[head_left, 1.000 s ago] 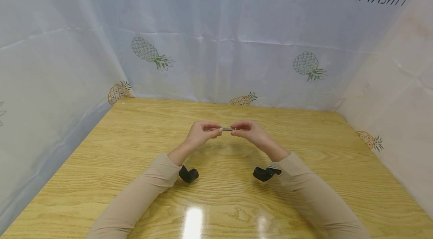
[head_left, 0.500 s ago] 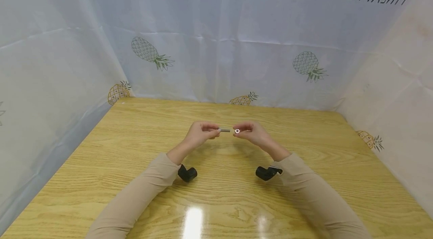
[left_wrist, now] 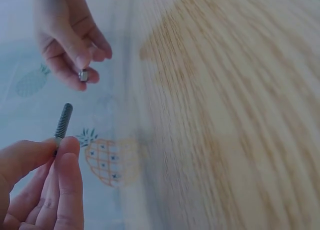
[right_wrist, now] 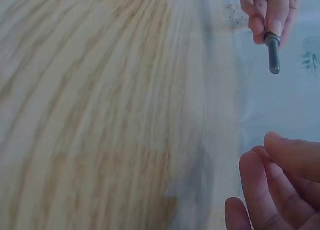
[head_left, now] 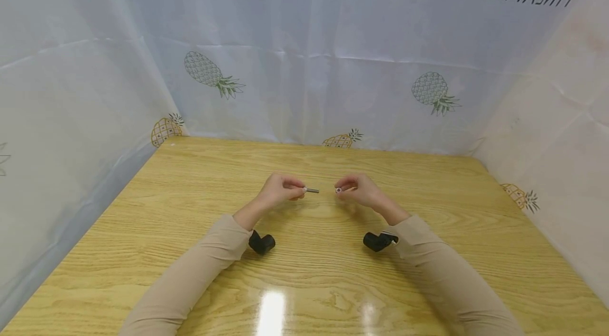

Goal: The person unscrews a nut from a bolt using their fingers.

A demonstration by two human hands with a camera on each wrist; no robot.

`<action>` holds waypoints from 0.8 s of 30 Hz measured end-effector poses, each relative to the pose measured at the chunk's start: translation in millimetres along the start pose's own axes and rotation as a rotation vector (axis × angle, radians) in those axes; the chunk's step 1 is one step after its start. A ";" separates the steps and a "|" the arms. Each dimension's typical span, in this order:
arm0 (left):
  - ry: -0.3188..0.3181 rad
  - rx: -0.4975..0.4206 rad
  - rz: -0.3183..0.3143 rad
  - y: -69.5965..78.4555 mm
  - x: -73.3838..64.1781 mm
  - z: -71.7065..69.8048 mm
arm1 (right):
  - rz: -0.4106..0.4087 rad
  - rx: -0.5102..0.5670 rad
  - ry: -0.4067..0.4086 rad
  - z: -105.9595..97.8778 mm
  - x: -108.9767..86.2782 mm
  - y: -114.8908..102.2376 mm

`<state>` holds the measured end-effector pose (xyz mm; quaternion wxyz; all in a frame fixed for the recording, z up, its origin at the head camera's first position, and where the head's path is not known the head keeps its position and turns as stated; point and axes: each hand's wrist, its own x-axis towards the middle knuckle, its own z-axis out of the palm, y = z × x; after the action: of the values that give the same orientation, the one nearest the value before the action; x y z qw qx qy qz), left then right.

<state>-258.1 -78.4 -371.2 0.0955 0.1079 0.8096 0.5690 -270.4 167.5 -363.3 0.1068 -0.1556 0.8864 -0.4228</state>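
A threaded metal bolt (left_wrist: 64,121) is pinched between the thumb and fingers of my left hand (head_left: 278,190). Its threaded shank sticks out toward the right hand, and in the right wrist view the bolt (right_wrist: 273,54) shows its free end pointing away from the fingers. Across a small gap, my right hand (head_left: 362,191) holds a small metal nut (left_wrist: 83,75) at its thumb and fingertips. The nut's hole faces the head camera. From the right wrist the nut is hidden behind the fingers. Bolt and nut are apart, both held above the table.
The wood-grain table (head_left: 314,283) spreads under both arms. A pale curtain (head_left: 304,87) printed with pineapples closes off the back and sides. Black wrist-worn pieces (head_left: 261,243) jut inward from both sleeves.
A second ago the right fingertips were at the bolt's end. Both hands have since drawn apart and come slightly nearer, leaving a gap between bolt and nut.
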 end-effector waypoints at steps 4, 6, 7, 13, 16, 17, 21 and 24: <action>-0.006 0.023 -0.014 -1.8 0.9 -1.2 | 0.016 -0.037 -0.023 -0.3 1.1 4.9; -0.010 0.027 -0.024 -1.6 0.6 -1.9 | 0.020 -0.053 -0.035 -0.3 1.5 6.4; -0.011 0.033 -0.024 -1.4 0.3 -2.2 | 0.022 -0.062 -0.039 -0.1 1.7 6.9; -0.009 0.058 -0.037 -0.9 -0.9 -4.5 | 0.016 -0.108 -0.060 -0.5 0.6 8.9; -0.012 0.081 -0.055 -1.7 -0.7 -5.7 | 0.007 -0.100 -0.072 -1.3 -0.6 9.6; -0.015 0.087 -0.065 -1.9 -0.7 -6.1 | 0.004 -0.096 -0.075 -1.4 -0.8 9.8; -0.031 0.102 -0.094 -2.6 -0.6 -7.0 | -0.004 -0.101 -0.084 -1.2 -1.4 10.5; -0.043 0.094 -0.105 -3.7 -0.2 -7.5 | 0.004 -0.108 -0.090 -0.3 -1.7 10.4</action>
<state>-260.3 -86.4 -372.1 0.1372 0.0819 0.8377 0.5222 -270.8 174.5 -371.2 0.1390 -0.1781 0.9025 -0.3666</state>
